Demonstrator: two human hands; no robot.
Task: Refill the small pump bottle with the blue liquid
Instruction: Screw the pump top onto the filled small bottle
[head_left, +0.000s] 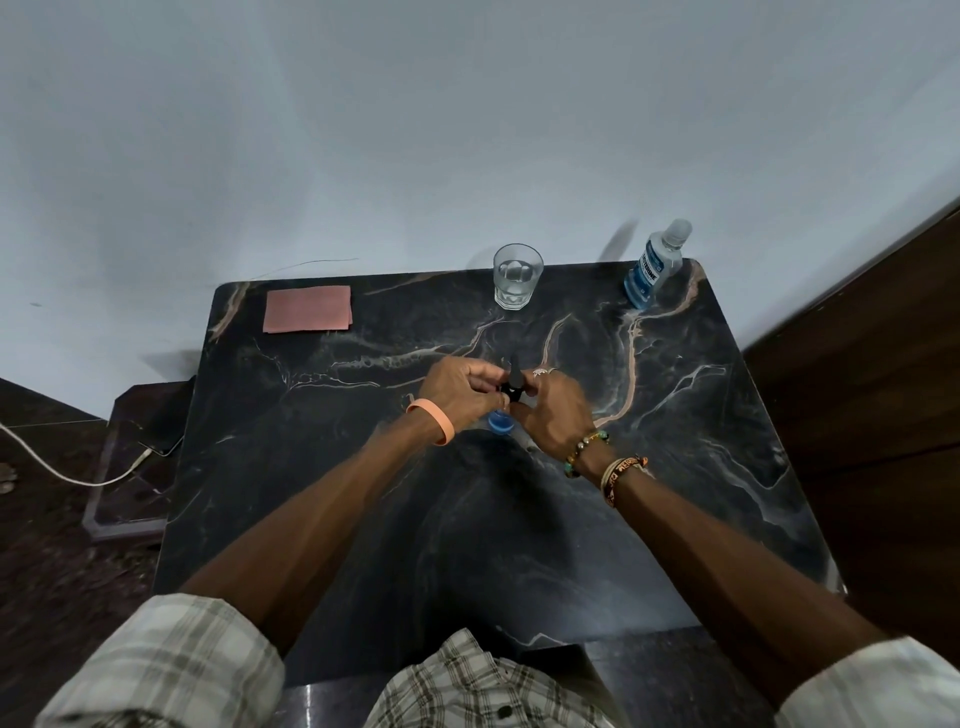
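Note:
The small pump bottle (502, 422) stands near the middle of the dark marble table (363, 519); only its blue lower part shows between my hands. Its black pump top (513, 385) sticks up above them. My left hand (460, 392) curls round the bottle from the left, fingertips at the black collar. From the right, my right hand (553, 410) closes on the pump top with thumb and fingers. A larger clear bottle of blue liquid (655, 265), with its cap on, stands upright at the table's back right corner.
A glass tumbler (516, 276) with clear liquid stands at the back edge. A pink cloth (307, 309) lies flat at the back left corner. Left of the table, a white cable (62, 470) runs to a phone on a lower ledge. A wooden panel stands on the right.

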